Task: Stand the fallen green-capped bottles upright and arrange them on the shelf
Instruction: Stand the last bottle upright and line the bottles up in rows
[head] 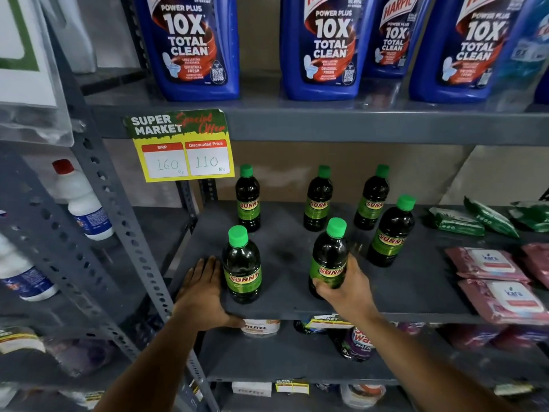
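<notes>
Six green-capped bottles in view, and every one of them is standing. Start at the right hand (341, 288): its fingers are wrapped round the lower body of the front-right bottle (328, 260), clamped on it just below the label, the bottle upright with its base at or near the shelf (401, 292) — contact is hidden by the hand, so I cannot tell whether it is fully set down. Over to the left hand (205, 289): it holds nothing, fingers spread flat on the shelf's front-left edge, thumb hooked under the lip, fingertips just beside the front-left bottle (242, 266) and possibly brushing it.

Moving outward — behind these two, a back row of three: back-left bottle (248, 199), back-middle bottle (318, 199) and back-right bottle (372, 197), all upright near the rear wall. A sixth, the far-right bottle (391, 231), stands between the rows, off to the right.

So the standing-up part looks done; no fallen bottle shows anywhere on this shelf. What seems left is the arranging: the gaps are uneven, the front pair sits well apart, and that far-right one belongs to neither line. Packs of wipes (487, 263) hold the right end, so any tidying must stay left of them.
</notes>
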### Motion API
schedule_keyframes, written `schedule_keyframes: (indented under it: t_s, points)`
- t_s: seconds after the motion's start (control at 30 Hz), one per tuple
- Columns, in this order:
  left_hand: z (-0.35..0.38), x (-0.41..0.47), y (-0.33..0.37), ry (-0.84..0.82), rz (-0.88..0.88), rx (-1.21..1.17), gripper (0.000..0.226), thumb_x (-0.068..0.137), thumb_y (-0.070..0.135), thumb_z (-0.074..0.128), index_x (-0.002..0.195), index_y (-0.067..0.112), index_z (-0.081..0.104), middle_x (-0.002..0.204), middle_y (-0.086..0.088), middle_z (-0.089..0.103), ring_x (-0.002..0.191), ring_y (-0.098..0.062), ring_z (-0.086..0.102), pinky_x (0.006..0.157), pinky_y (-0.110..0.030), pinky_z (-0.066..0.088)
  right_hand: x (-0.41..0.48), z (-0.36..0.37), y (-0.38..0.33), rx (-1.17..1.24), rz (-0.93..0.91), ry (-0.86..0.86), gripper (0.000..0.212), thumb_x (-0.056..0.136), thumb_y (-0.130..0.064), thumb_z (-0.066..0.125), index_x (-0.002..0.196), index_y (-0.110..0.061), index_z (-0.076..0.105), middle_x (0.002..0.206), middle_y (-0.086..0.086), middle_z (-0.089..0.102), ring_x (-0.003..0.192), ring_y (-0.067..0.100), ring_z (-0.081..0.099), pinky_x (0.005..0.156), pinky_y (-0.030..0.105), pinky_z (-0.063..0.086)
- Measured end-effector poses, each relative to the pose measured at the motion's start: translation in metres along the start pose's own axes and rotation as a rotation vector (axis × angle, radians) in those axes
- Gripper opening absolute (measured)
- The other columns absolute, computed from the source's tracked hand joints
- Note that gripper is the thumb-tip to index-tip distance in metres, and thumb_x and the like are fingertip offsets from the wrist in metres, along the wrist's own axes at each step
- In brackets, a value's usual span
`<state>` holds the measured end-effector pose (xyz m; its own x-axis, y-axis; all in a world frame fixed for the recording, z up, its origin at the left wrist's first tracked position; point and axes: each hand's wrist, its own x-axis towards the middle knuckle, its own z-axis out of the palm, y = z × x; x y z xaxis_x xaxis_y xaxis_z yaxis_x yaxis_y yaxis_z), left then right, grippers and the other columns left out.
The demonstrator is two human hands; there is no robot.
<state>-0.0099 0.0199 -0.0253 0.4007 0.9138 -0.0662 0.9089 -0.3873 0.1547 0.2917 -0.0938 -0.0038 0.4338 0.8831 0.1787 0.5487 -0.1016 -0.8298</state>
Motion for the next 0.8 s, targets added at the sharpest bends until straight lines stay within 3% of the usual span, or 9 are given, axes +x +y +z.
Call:
schedule_keyframes:
  t_s: [0.17,0.27,0.33,0.4,0.47,0.53,0.6,0.7,0.8]
  points:
    - [-0.001,0.000,0.000,-0.014,0.007,0.021,0.159,0.039,0.099,0.057,0.155,0.017,-0.015,0.166,-0.007,-0.010,0.151,-0.025,-0.010,0.124,-0.044,-0.002,-0.001,0.000,-0.004,0.038,-0.012,-0.001,0.062,0.058,-0.047,0.077,0.110,-0.040,0.044,0.100,-0.016,0.063,0.095,0.001,0.061,0.070,0.012,0.042]
    - [-0.001,0.000,-0.001,-0.015,0.017,0.016,0.160,0.038,0.100,0.057,0.155,0.017,-0.014,0.166,-0.007,-0.008,0.152,-0.026,-0.008,0.124,-0.045,0.000,-0.008,-0.003,0.000,0.148,-0.100,0.019,0.086,0.065,-0.049,0.079,0.136,-0.033,0.034,0.124,-0.032,0.053,0.118,-0.006,0.051,0.087,0.007,0.041]
    - [0.000,0.002,-0.001,-0.013,0.019,0.012,0.161,0.036,0.101,0.055,0.155,0.017,-0.013,0.166,-0.007,-0.006,0.152,-0.026,-0.007,0.124,-0.045,0.001,-0.012,-0.011,0.003,0.223,-0.157,0.230,0.097,0.071,-0.051,0.075,0.145,-0.013,0.025,0.140,-0.018,0.042,0.129,0.000,0.041,0.105,0.016,0.033]
    - [0.000,0.002,-0.002,-0.012,0.016,0.013,0.162,0.035,0.103,0.053,0.156,0.017,-0.012,0.166,-0.007,-0.007,0.152,-0.026,-0.008,0.124,-0.045,0.000,-0.006,-0.027,0.007,0.204,-0.169,0.512,0.085,0.072,-0.046,0.075,0.135,-0.007,0.034,0.135,-0.009,0.041,0.125,0.006,0.041,0.105,0.022,0.032]
    - [0.001,0.002,-0.003,-0.009,0.022,0.012,0.163,0.034,0.104,0.052,0.156,0.017,-0.012,0.166,-0.008,-0.007,0.152,-0.027,-0.007,0.124,-0.045,0.000,0.016,-0.050,0.016,0.107,-0.031,0.672,0.090,0.067,-0.035,0.085,0.135,-0.003,0.036,0.137,0.004,0.043,0.130,0.024,0.040,0.109,0.033,0.030]
    - [0.001,0.002,-0.003,-0.003,0.030,-0.001,0.163,0.033,0.104,0.052,0.156,0.017,-0.009,0.166,-0.008,-0.005,0.152,-0.027,-0.006,0.124,-0.046,0.001,0.040,-0.072,0.028,0.019,0.172,0.589,0.107,0.063,-0.031,0.090,0.143,0.002,0.026,0.142,0.022,0.038,0.136,0.040,0.032,0.113,0.046,0.026]
    - [0.001,0.002,-0.003,0.002,0.032,-0.008,0.163,0.033,0.104,0.052,0.156,0.017,-0.009,0.166,-0.009,-0.005,0.152,-0.027,-0.006,0.124,-0.047,0.002,0.057,-0.088,0.037,0.005,0.263,0.450,0.113,0.062,-0.036,0.090,0.146,-0.002,0.023,0.145,0.020,0.041,0.137,0.036,0.036,0.111,0.044,0.032]
    - [0.000,0.002,-0.003,-0.015,0.030,-0.002,0.162,0.033,0.103,0.054,0.156,0.018,-0.011,0.166,-0.009,-0.006,0.152,-0.027,-0.007,0.124,-0.047,0.001,0.073,-0.099,0.043,-0.056,0.270,0.329,0.094,0.060,-0.046,0.088,0.134,-0.011,0.042,0.129,0.012,0.061,0.120,0.033,0.057,0.090,0.036,0.045]
    - [-0.001,0.001,-0.001,-0.020,0.029,-0.007,0.162,0.033,0.102,0.055,0.156,0.019,-0.011,0.166,-0.008,-0.005,0.152,-0.028,-0.006,0.124,-0.048,0.001,0.080,-0.101,0.046,-0.117,0.269,0.337,0.077,0.060,-0.046,0.086,0.121,-0.015,0.051,0.115,0.010,0.067,0.105,0.033,0.064,0.076,0.034,0.047]
